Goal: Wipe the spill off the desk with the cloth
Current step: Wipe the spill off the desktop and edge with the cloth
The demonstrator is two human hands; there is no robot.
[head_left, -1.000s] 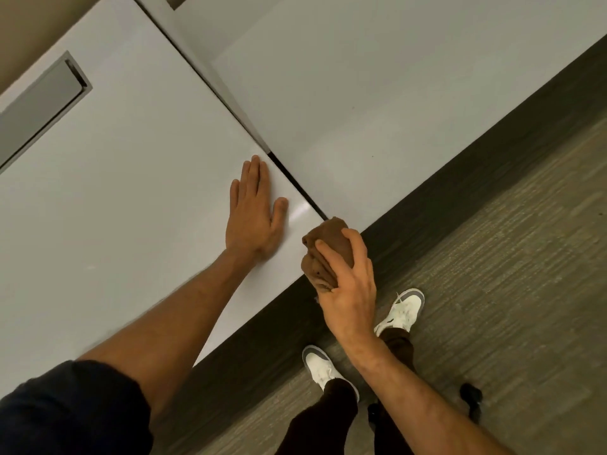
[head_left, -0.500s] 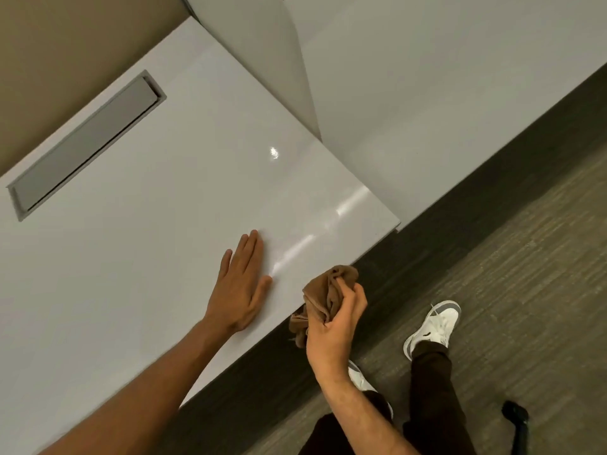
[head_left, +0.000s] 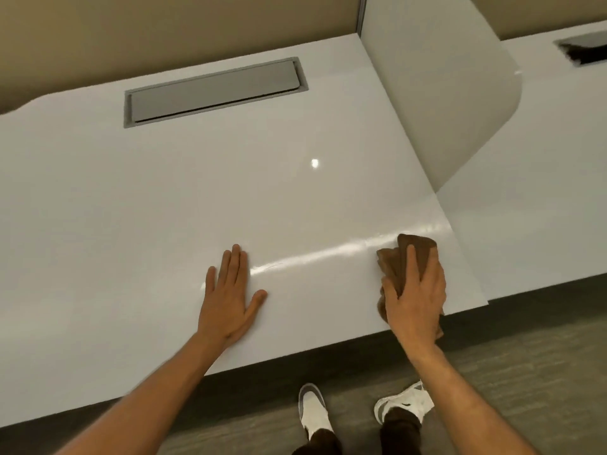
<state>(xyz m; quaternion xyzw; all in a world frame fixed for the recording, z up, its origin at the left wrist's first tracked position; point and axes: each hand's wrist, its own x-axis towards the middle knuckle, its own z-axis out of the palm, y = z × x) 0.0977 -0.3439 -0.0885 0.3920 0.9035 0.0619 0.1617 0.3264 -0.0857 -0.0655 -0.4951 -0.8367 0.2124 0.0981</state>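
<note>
Head view: the right hand (head_left: pixel 414 292) is pressing a bunched brown cloth (head_left: pixel 414 254) onto the white desk (head_left: pixel 164 208) near its right front corner, fingers spread over the wad and curling round its edges, while the left hand (head_left: pixel 231 298) is lying flat and open on the desk, well apart from the cloth. The cloth is looking soft, light and limp, likely to slide easily on the glossy top, so palming the bunched middle seems best. No spill is showing clearly; only a bright streak (head_left: pixel 312 256) is running between the hands, perhaps mere glare.
</note>
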